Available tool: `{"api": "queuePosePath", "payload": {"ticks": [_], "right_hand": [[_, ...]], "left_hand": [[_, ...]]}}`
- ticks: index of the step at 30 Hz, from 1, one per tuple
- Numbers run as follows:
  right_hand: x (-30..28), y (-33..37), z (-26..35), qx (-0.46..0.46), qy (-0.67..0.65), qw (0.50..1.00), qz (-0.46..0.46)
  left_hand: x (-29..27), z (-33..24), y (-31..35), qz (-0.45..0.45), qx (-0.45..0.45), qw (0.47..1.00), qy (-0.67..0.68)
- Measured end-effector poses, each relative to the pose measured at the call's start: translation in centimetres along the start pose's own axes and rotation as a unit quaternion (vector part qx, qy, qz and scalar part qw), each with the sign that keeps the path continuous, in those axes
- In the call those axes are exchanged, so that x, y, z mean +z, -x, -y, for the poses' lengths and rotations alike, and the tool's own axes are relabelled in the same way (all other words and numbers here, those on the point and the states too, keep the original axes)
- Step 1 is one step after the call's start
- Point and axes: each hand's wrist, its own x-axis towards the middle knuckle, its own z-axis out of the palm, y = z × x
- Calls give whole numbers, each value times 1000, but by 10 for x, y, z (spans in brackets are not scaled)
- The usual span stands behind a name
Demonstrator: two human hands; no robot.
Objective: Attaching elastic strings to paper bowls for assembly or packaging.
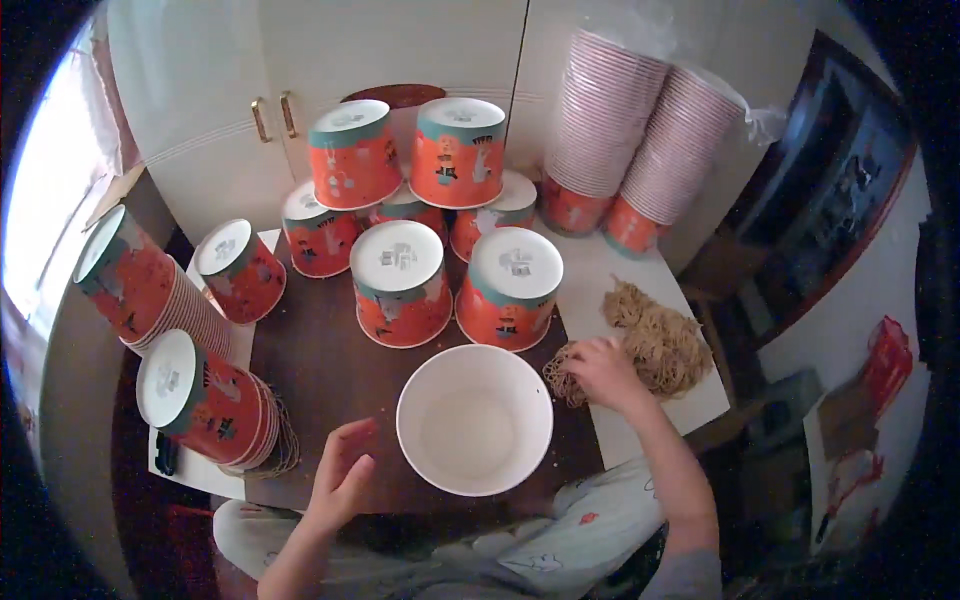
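A white-lined paper bucket (475, 420) stands mouth up at the table's near edge, its inside bare. To its left is my left hand (345, 470), thumb and fingers apart, holding nothing and not touching the bucket. On the right, my right hand (600, 375) pinches a loose clump of tan, tangled strands (565, 378) with a net-like look; the fingertips are partly hidden. Just beyond it lies a bigger heap of the same strands (660, 335) on a white board. I cannot make out their material.
Orange-and-teal paper buckets (400, 280) stand upside down across the table, two atop others. Nested stacks (205, 400) are at left, with tan strands (285, 450) beside the nearest. Two tall plastic-wrapped stacks (605, 120) rise at back right, before pale cabinet doors (380, 50).
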Motion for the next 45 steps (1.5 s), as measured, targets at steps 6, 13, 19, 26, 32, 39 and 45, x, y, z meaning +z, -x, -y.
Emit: {"api": "queuePosePath", "payload": {"ticks": [6, 13, 19, 26, 32, 39, 45], "right_hand": [[21, -10, -1, -17, -4, 999, 51], [-50, -32, -33, 241, -468, 831, -182], [-160, -66, -20, 178, -543, 763, -304], [-181, -82, 46, 122, -506, 834, -183], [-162, -96, 102, 82, -533, 839, -69], [-141, -102, 128, 91, -557, 825, 34], [-128, -97, 128, 87, -613, 784, 48]], "left_hand": [[-8, 7, 3, -41, -20, 999, -16], [-15, 4, -2, -22, 28, 997, -73], [-22, -13, -1, -33, 67, 991, -115], [-10, -63, -24, 30, 141, 959, -244], [27, -90, -47, 96, 183, 945, -255], [53, -78, -71, 98, 199, 969, -114], [63, -74, -77, 107, 150, 978, -100]]}}
